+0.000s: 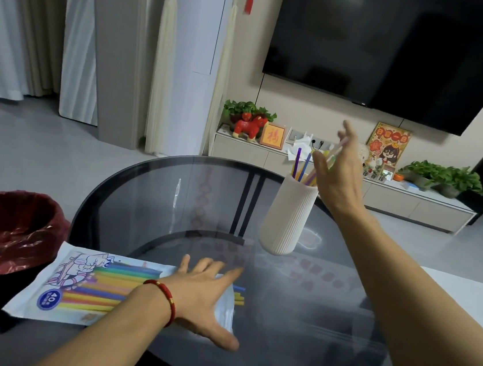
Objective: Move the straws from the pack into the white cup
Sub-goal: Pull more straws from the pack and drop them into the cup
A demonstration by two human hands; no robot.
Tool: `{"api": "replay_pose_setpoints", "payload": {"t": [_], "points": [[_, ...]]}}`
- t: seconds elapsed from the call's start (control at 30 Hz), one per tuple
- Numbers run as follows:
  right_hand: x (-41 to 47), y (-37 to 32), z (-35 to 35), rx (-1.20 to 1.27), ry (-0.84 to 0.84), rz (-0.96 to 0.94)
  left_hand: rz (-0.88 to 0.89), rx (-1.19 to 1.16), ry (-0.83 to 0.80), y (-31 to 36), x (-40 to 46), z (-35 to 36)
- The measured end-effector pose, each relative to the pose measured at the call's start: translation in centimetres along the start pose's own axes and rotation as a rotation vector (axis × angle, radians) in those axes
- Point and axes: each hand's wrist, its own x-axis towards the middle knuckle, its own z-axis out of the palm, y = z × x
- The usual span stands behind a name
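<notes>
The left hand [203,296] lies flat, fingers spread, pressing the pack [96,286] at 7 o'clock on the table [291,339]. Keep it pressed so the pack won't slide. Many straws [108,283] are inside. At 1 o'clock, the right hand [339,170], fingers loose, hovers by the white cup [287,218]; I can't tell if it holds anything. Several straws are inside.

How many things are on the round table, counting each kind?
Straw packs: 1, the pack, under the left hand.
White cups: 1, the white cup, with straws in it, by the right hand.
Total on the glass table: 2.
</notes>
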Motion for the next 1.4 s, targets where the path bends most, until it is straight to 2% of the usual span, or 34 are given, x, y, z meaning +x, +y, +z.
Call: {"api": "replay_pose_setpoints", "payload": {"t": [0.07, 0.23, 0.47, 0.63, 0.7, 0.87, 1.03, 1.17, 1.4], "points": [[-0.1, -0.5, -0.3, -0.007, 0.092, -0.091, 0.001, 0.009, -0.036, -0.1, -0.2, -0.1], [-0.3, 1.0, 0.6, -0.312, -0.120, -0.169, 0.004, 0.043, -0.112, 0.1, -0.1, 0.0], [-0.5, 1.5, 0.4, -0.393, -0.183, -0.246, 0.012, 0.055, 0.061, 0.3, 0.6, 0.0], [-3.2, 0.5, -1.1, -0.247, 0.113, -0.318, 0.024, 0.071, 0.251, 0.3, 0.9, -0.4], [-6.5, 0.6, -1.1, -0.137, 0.038, -0.252, 0.044, 0.057, 0.340, 0.2, 1.0, -0.7], [-15.4, 3.6, 1.5, 0.112, -0.389, 0.195, 0.076, 0.133, 0.427, 0.3, 0.9, -1.6], [-19.9, 3.9, 3.5, 0.677, -0.654, 0.686, 0.133, 0.461, 0.533, 1.0, 1.2, -1.8], [-21.3, 3.9, 4.4, 0.876, -0.665, 0.754, 0.177, 0.603, 0.551, 1.3, 1.5, -1.9], [-21.0, 5.5, 4.3, 0.780, -0.514, 0.687, 0.108, 0.534, 0.455, 0.9, 1.5, -1.2]]}}
